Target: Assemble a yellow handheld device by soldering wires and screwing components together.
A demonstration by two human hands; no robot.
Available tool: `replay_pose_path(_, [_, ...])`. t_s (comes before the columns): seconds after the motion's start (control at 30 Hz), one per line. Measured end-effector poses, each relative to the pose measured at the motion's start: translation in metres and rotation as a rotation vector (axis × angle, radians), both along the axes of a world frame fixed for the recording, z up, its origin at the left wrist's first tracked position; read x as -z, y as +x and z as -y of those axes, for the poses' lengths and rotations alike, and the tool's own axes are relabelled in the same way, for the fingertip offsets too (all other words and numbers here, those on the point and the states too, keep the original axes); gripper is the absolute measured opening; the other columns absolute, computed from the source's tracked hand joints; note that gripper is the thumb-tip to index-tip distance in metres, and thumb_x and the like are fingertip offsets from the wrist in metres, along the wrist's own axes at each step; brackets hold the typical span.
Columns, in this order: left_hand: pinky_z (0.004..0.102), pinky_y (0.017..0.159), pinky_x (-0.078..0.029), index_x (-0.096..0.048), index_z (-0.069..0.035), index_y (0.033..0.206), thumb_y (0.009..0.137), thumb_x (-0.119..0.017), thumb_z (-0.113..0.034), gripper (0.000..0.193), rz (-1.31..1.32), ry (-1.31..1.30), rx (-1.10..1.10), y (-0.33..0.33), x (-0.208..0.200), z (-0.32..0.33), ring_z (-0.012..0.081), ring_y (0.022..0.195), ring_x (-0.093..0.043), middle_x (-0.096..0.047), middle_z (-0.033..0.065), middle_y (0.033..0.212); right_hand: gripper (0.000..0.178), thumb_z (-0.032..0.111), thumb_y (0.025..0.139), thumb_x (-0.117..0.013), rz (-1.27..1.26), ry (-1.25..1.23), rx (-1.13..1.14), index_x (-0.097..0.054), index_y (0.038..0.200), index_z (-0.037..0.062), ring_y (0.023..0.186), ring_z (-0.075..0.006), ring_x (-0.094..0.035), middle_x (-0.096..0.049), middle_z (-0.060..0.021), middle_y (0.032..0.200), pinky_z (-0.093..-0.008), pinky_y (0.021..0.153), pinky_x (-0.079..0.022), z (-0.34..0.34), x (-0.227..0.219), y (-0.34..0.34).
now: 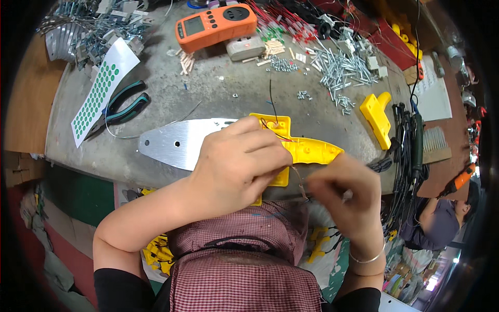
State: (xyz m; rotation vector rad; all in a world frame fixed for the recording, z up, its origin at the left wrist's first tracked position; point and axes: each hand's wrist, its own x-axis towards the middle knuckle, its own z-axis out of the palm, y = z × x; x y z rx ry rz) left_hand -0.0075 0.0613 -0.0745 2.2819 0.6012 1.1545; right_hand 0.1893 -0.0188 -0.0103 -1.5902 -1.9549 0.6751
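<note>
A yellow plastic handle shell [313,151] lies on its back near the bench's front edge, its inner ribs and some thin wires showing. From its left side extends a flat silver metal plate [171,141] with two holes. My left hand [241,158] rests across the joint of plate and shell, fingers curled together; what they pinch is hidden beneath them. A thin wire [300,182] hangs from under those fingertips toward my right hand [349,195]. That hand is bent and smeared by motion beside the handle's end, so its grip is unclear.
Pliers [125,104] and a sheet of green round stickers [96,99] lie left. An orange meter [215,26] and piles of screws [338,73] stand behind. At right are another yellow handle part [377,119], a soldering iron [417,140] and a brush [435,143]. Another person [434,223] sits far right.
</note>
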Motion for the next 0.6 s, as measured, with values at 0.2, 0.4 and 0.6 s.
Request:
replay_pose_path(0.2, [0.0313,0.057,-0.048,-0.066,-0.005,0.082,0.067,-0.071,0.002,0.018,-0.003,-0.096,0.091,0.002,0.002,-0.002,0.0243,0.067,-0.062,-0.064,0.0073,0.079,0.027,0.015,0.074,-0.07,0.427,0.065,-0.484,-0.059,0.097,0.0079,0.071,-0.0187,-0.061,-0.054,-0.0042,0.081,-0.0301,0.054,-0.049,0.023,0.007,-0.032])
replay_pose_path(0.4, [0.0302,0.054,-0.047,-0.063,-0.005,0.081,0.067,-0.067,0.003,0.016,-0.166,-0.107,0.043,-0.015,0.0,-0.003,0.0227,0.064,-0.061,-0.06,0.0072,0.075,0.009,-0.003,0.077,-0.071,-0.111,-0.085,0.267,-0.065,0.083,0.0,0.059,-0.0064,-0.061,-0.065,-0.0043,0.07,-0.0224,0.053,-0.047,0.012,-0.002,0.028])
replay_pose_path(0.6, [0.0301,0.053,-0.047,-0.062,-0.005,0.079,0.067,-0.066,0.001,0.014,-0.208,-0.063,0.025,-0.023,-0.006,0.002,0.023,0.061,-0.06,-0.06,0.0074,0.077,0.005,-0.001,0.081,-0.069,0.066,-0.06,0.162,-0.065,0.082,0.0001,0.054,-0.0031,-0.054,-0.063,-0.0025,0.067,-0.0186,0.05,-0.042,0.0,0.012,0.061])
